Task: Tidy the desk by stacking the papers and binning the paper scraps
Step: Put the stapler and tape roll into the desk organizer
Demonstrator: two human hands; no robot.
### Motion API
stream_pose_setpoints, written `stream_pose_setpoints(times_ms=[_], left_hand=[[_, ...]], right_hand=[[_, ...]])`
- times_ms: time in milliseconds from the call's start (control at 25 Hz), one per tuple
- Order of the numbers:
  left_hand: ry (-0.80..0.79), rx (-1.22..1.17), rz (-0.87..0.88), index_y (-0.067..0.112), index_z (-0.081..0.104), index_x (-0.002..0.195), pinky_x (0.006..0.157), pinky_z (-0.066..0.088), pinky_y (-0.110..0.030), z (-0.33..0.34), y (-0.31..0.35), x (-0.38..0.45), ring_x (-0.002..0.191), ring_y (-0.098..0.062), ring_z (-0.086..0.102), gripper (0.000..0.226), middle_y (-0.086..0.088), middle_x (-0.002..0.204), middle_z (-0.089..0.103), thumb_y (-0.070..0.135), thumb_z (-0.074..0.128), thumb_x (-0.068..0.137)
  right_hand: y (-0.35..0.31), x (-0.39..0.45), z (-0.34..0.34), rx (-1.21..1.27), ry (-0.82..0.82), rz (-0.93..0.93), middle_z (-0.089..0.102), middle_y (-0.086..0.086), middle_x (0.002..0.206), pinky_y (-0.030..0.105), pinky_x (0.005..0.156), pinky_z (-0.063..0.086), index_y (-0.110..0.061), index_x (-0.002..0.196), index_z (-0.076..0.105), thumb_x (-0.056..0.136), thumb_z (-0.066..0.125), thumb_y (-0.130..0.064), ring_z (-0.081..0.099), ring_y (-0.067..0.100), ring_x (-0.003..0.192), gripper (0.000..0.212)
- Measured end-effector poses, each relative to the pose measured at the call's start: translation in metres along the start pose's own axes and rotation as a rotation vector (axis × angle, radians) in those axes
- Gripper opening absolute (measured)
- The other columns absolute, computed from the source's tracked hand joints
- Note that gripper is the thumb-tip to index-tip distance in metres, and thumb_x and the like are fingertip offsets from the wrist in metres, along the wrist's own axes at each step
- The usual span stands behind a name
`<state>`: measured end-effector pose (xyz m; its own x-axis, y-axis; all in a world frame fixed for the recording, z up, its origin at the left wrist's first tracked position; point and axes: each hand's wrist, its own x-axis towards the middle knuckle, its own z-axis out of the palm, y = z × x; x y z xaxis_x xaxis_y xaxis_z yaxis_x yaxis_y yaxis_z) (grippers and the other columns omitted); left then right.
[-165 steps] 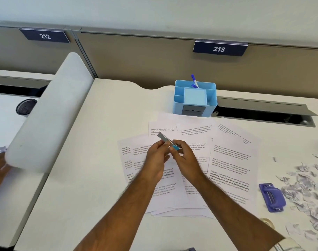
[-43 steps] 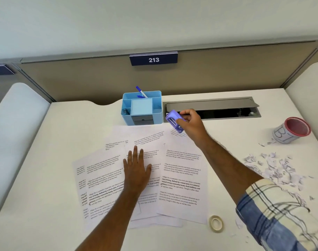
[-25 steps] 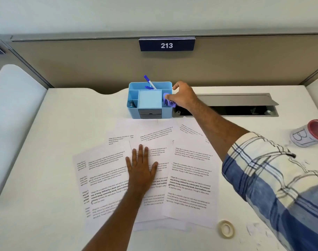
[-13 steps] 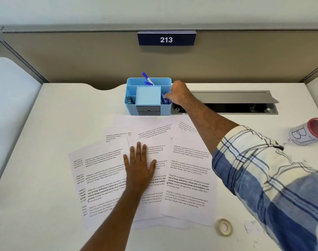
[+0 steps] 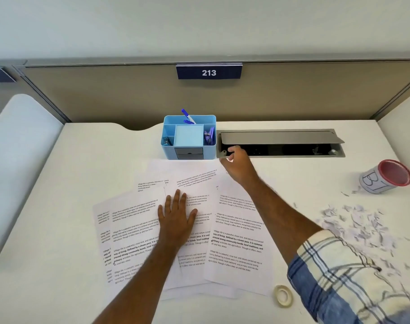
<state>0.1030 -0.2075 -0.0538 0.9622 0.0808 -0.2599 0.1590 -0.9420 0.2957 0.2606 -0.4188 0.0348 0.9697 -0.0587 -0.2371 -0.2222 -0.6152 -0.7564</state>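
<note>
At the far left of the frame a pale rounded divider point(image 5: 19, 146) rises beside the white table point(image 5: 82, 174). Printed papers point(image 5: 134, 230) lie fanned and overlapping across the middle of the table, their edges out of line with one another. The left hand point(image 5: 177, 222) lies flat on them just left of centre, palm down, its fingers point(image 5: 177, 199) straight and slightly spread, holding nothing.

Above the papers, at the upper centre, stands a light blue organiser point(image 5: 188, 139). A blue pen point(image 5: 187, 116) leans out of its back section, a pale block of notes fills its middle section, and a purple hole punch point(image 5: 209, 136) stands in its right compartment. A dark sign reading 213 point(image 5: 208, 72) hangs on the partition behind it.

Just right of the organiser, the right hand point(image 5: 238, 166) hovers over the top corner of the papers, at the left end of a grey cable hatch point(image 5: 281, 142) set in the table with its lid raised. Its fingers point(image 5: 232, 153) are loosely curled and nothing shows between them.

At the lower centre-right a roll of clear tape point(image 5: 283, 295) lies flat just beside the papers' bottom corner. A checked sleeve point(image 5: 344, 277) fills the lower right. Paper scraps point(image 5: 356, 225) are scattered over the right of the table, well apart from the papers. Above them, at the right edge, a cup with a red rim point(image 5: 386, 176), marked with hand-drawn letters, lies tilted on its side with its mouth facing right.
</note>
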Motion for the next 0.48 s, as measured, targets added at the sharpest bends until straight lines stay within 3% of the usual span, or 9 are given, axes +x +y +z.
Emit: stream_pose_setpoints(times_ms=[160,360,480], left_hand=[[0.008,-0.023,0.019,0.025,0.015,0.168,0.130,0.005,-0.053,-0.015,0.011,-0.009,0.163,-0.027,0.002,0.072,0.002,0.176,0.005,0.060,0.033,0.107],[0.007,-0.013,0.073,0.024,0.013,0.168,0.130,0.005,-0.052,-0.024,0.023,-0.034,0.163,-0.027,0.002,0.081,0.002,0.176,0.004,0.066,0.019,0.099],[0.032,-0.039,0.111,0.024,0.016,0.167,0.130,0.007,-0.052,-0.024,0.037,-0.054,0.163,-0.028,0.005,0.081,0.001,0.176,0.007,0.065,0.022,0.098]], right_hand=[[0.036,-0.059,-0.015,-0.039,-0.047,0.021,0.057,-0.001,0.109,0.026,0.083,0.041,-0.018,0.137,0.051,0.098,0.065,-0.034,0.059,0.018,0.101,0.045],[0.084,-0.113,-0.038,-0.083,-0.046,0.014,0.052,-0.010,0.090,0.028,0.078,0.040,-0.023,0.127,0.053,0.097,0.064,-0.033,0.057,0.015,0.090,0.035],[0.113,-0.150,-0.048,-0.123,-0.055,-0.001,0.051,-0.011,0.091,0.028,0.075,0.039,-0.027,0.117,0.054,0.095,0.064,-0.032,0.056,0.014,0.087,0.025]])
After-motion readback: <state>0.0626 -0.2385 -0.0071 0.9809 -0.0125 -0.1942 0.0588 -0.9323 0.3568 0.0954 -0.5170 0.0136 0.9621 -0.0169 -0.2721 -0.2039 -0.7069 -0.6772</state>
